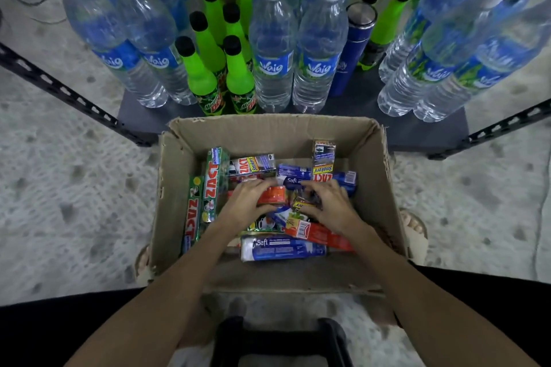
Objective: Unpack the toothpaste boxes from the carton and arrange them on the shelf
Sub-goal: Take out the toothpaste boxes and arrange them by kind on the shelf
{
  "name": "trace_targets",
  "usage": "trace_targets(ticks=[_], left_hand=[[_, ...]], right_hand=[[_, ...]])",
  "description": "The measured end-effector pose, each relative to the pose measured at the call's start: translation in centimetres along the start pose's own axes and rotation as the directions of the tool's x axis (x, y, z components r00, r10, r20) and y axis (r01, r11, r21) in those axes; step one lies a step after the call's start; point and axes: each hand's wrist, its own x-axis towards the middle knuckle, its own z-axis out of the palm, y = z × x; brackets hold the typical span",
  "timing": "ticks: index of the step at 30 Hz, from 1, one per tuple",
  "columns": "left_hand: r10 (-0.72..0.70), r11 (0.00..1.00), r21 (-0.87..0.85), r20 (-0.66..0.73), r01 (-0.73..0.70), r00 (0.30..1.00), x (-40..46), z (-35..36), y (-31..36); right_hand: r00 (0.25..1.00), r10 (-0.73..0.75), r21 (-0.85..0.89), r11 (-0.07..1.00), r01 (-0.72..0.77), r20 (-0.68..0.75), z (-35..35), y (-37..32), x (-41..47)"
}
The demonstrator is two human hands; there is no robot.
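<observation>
An open cardboard carton (179, 188) sits on the floor in front of the shelf (140, 116). Inside lie several toothpaste boxes in a loose heap: green Zact boxes (215, 185) along the left wall, a blue Safi box (280, 247) at the near side, a red box (322, 234) under my right wrist. Both hands reach into the carton's middle. My left hand (247, 202) curls over an orange-red box (272, 195). My right hand (328, 205) grips a small dark and yellow box (302, 202). The boxes below the hands are hidden.
The dark shelf board carries water bottles (272, 62), green soda bottles (202, 74) and a blue flask (351, 50). A bare strip of the board lies between the bottles and the carton. Black slotted rails (59, 86) run out at both sides. A black stool (280, 337) stands near me.
</observation>
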Motion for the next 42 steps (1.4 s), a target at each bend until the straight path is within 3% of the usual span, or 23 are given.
trace_targets(ticks=[7, 11, 19, 24, 29, 33, 36, 39, 42], left_hand=[[0.034, 0.999, -0.007, 0.005, -0.034, 0.999, 0.4, -0.7, 0.1], [0.032, 0.990, -0.136, -0.052, -0.039, 0.998, -1.0, -2.9, 1.2], [0.085, 0.909, -0.347, -0.387, -0.230, 0.918, -3.5, -9.6, 7.5], [0.137, 0.879, -0.319, -0.545, -0.355, 0.828, -6.5, -16.0, 12.0], [0.251, 0.872, -0.173, -0.647, -0.459, 0.720, -9.3, -23.6, 17.3], [0.428, 0.851, 0.108, -0.710, -0.513, 0.560, -11.8, -30.1, 21.5], [0.535, 0.827, 0.332, -0.715, -0.454, 0.451, -13.4, -34.7, 24.3], [0.617, 0.782, 0.468, -0.675, -0.412, 0.405, -14.3, -39.1, 26.9], [0.679, 0.734, 0.564, -0.604, -0.378, 0.418, -14.1, -42.9, 29.0]], right_hand=[[0.998, -0.061, 0.031, 0.998, 0.061, -0.002, -0.9, 0.7, 0.5], [0.985, -0.157, 0.055, 0.985, 0.161, -0.073, -3.1, 0.1, 0.0], [0.910, -0.230, 0.048, 0.964, 0.261, -0.346, -11.5, -5.3, -3.4], [0.808, -0.280, 0.098, 0.919, 0.381, -0.519, -17.6, -9.7, -7.9], [0.667, -0.390, 0.018, 0.855, 0.518, -0.635, -24.1, -14.5, -13.1], [0.569, -0.462, -0.047, 0.802, 0.596, -0.680, -29.8, -18.3, -17.3], [0.485, -0.516, -0.154, 0.780, 0.606, -0.706, -33.6, -20.7, -20.1], [0.438, -0.554, -0.242, 0.773, 0.586, -0.708, -37.4, -22.6, -22.1], [0.434, -0.583, -0.320, 0.779, 0.539, -0.687, -41.0, -23.9, -23.3]])
